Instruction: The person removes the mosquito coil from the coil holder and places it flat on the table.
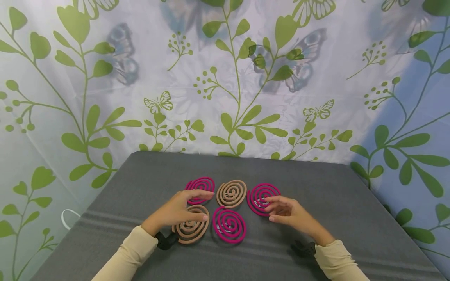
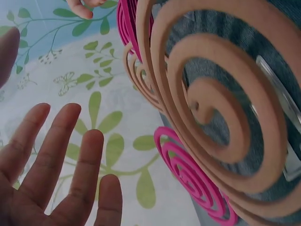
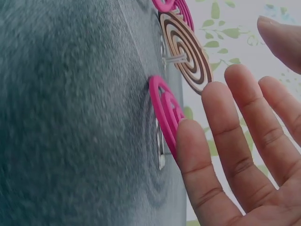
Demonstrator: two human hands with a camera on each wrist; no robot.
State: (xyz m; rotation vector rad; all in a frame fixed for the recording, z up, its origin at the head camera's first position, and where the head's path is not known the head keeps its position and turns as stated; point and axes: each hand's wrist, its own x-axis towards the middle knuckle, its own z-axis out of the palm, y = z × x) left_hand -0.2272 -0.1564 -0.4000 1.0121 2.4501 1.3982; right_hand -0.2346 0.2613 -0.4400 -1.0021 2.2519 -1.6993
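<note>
Five-part spread aside, several mosquito coils stand raised on small metal stands over a grey cloth. My left hand (image 1: 177,210), fingers extended, hovers over the front-left tan coil (image 1: 190,224) and overlaps the back-left pink coil (image 1: 201,180). In the left wrist view the tan coil (image 2: 221,155) fills the right side, apart from the spread fingers (image 2: 87,165). Relaxed and holding nothing, my right hand (image 1: 293,212) is beside the right pink coil (image 1: 261,194). The right wrist view has its fingertips overlapping that pink coil (image 3: 157,101), with a metal stand (image 3: 160,150) beneath.
A second tan coil (image 1: 232,192) stands at the back middle, and another pink coil (image 1: 229,221) at the front middle. Behind the grey-covered table (image 1: 316,183) hangs a leaf-patterned curtain (image 1: 197,128). A white cable loop (image 1: 63,218) shows at the table's left edge.
</note>
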